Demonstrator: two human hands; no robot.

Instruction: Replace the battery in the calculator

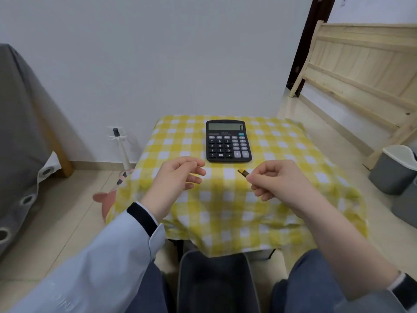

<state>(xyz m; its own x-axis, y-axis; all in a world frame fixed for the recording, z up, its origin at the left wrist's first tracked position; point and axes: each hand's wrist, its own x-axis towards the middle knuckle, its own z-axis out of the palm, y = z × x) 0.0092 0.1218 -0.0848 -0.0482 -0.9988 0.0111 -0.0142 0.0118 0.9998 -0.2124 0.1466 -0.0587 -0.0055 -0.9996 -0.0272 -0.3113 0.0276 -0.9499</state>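
Observation:
A black desk calculator (228, 141) lies face up, keys and display showing, at the far middle of a small table covered with a yellow-and-white checked cloth (282, 154). My right hand (277, 181) hovers just in front and to the right of it, fingers pinched on a small battery (243, 172) whose gold and black end sticks out toward the calculator. My left hand (178, 175) hangs over the cloth in front and to the left of the calculator, fingers loosely curled and apart, holding nothing.
A white wall stands right behind the table. A grey covered object (20, 136) is at the left, a wall socket with a plug (116, 133) and a pink item (106, 199) beside the table. A wooden frame (361, 71) and grey bins (394, 170) are at the right.

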